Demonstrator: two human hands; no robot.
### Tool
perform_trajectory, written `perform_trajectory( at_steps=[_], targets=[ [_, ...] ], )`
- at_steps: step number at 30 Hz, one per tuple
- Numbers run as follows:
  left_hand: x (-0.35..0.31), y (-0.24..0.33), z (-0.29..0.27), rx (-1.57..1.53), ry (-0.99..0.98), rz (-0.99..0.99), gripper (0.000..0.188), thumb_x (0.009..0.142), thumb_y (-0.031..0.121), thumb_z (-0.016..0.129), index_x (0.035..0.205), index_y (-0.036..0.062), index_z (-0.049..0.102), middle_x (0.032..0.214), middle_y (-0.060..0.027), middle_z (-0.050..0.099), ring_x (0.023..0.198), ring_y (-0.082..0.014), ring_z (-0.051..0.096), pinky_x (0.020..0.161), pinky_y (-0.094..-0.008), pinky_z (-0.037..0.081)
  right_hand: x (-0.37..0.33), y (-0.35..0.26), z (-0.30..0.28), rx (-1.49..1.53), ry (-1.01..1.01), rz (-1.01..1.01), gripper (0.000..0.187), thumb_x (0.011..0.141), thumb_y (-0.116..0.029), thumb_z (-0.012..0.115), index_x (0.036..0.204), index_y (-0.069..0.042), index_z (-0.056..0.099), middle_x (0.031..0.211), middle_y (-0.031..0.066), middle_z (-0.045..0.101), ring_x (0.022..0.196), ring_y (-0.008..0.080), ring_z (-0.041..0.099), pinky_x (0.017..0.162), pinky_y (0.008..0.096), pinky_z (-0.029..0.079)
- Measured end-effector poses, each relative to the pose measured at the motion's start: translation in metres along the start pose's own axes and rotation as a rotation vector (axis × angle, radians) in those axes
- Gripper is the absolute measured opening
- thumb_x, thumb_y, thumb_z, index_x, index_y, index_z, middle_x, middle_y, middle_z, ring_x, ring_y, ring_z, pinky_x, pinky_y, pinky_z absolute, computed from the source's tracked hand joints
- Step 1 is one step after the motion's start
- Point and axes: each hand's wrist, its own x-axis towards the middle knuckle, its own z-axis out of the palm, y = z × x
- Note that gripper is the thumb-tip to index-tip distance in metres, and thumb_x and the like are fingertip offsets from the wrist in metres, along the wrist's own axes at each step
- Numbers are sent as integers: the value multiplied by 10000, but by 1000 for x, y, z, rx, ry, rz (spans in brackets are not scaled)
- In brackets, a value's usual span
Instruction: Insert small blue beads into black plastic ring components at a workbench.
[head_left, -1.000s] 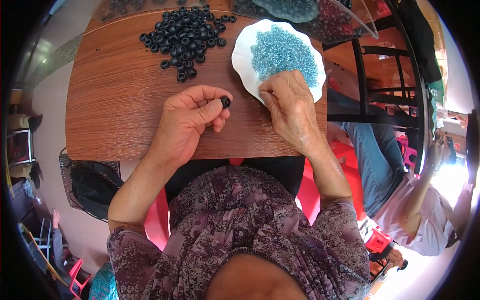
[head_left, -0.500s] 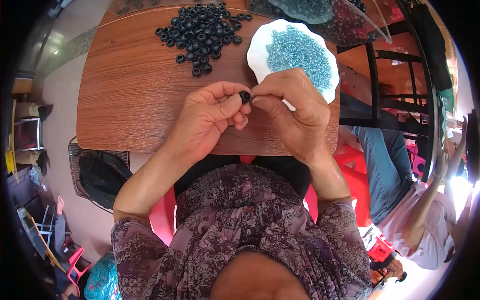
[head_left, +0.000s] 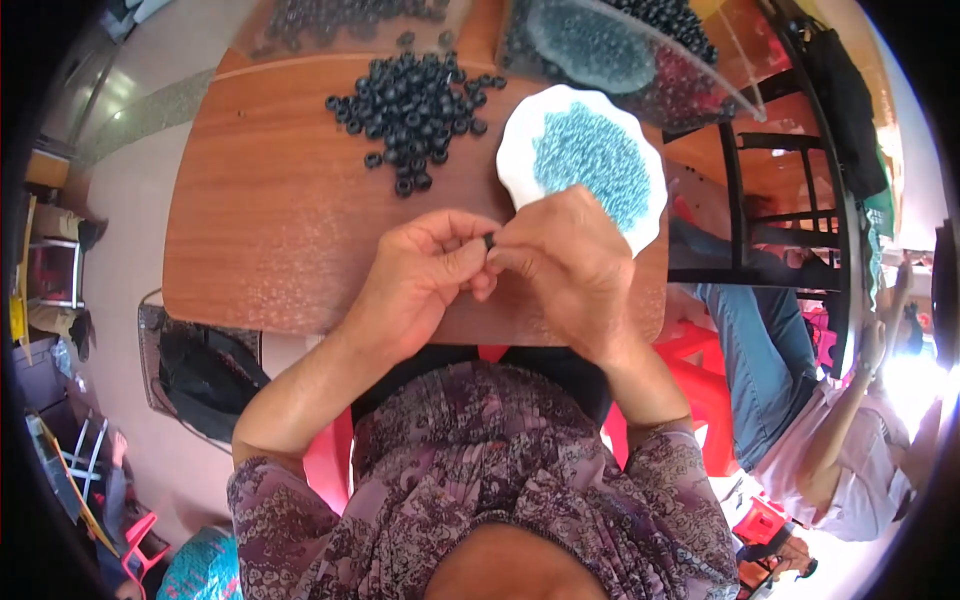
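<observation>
Above the near part of the table, my left hand (head_left: 420,275) pinches a small black bead-like piece (head_left: 489,241) between thumb and fingertips. In the earlier view this piece shows a round opening. My right hand (head_left: 575,265) is closed in a pinch right against it, and its fingers cover part of the piece. Whatever lies between the right fingertips is too small and hidden to name. Beyond my hands is a pile of similar black round pieces (head_left: 410,115) with holes. A white scalloped plate (head_left: 515,150) holds many small pale-blue clear pieces (head_left: 590,160), partly behind my right hand.
The wooden table (head_left: 250,230) has rounded corners. At its far side stand a clear bag of dark pieces (head_left: 340,25) and a clear container (head_left: 690,95). A black bag in a wire basket (head_left: 205,370) is at left. Another person in jeans (head_left: 760,350) sits at right.
My right fingertips have come up against the black piece, closing the small gap between the hands. The piece is now mostly covered. The whole view has shifted, so the table sits lower.
</observation>
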Motion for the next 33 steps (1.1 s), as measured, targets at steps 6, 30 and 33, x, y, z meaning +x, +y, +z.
perform_trajectory(
  at_steps=[6, 30, 33],
  targets=[
    [0, 7, 9, -78, 60, -50, 212, 884, 129, 567, 1035, -18, 542, 884, -56, 578, 738, -131, 527, 685, -283, 432, -7, -14, 8, -186, 53, -105, 306, 621, -23, 697, 922, 6, 653, 911, 92, 569, 784, 235, 501, 630, 313, 407],
    [44, 12, 10, -59, -283, -166, 152, 875, 90, 582, 937, -41, 539, 804, -122, 598, 688, -159, 566, 636, -273, 471, 173, 116, -131, 95, 115, 414, 164, 770, -88, 611, 899, 1, 657, 778, 44, 660, 668, 80, 558, 578, 209, 405],
    [41, 13, 11, 28, -218, -225, 213, 849, 153, 619, 908, -36, 539, 739, -139, 570, 636, -211, 539, 569, -313, 426, 193, 160, -119, -53, -111, 381, 99, 703, -21, 621, 780, 9, 675, 670, 57, 640, 636, 115, 585, 601, 257, 476]
  ],
)
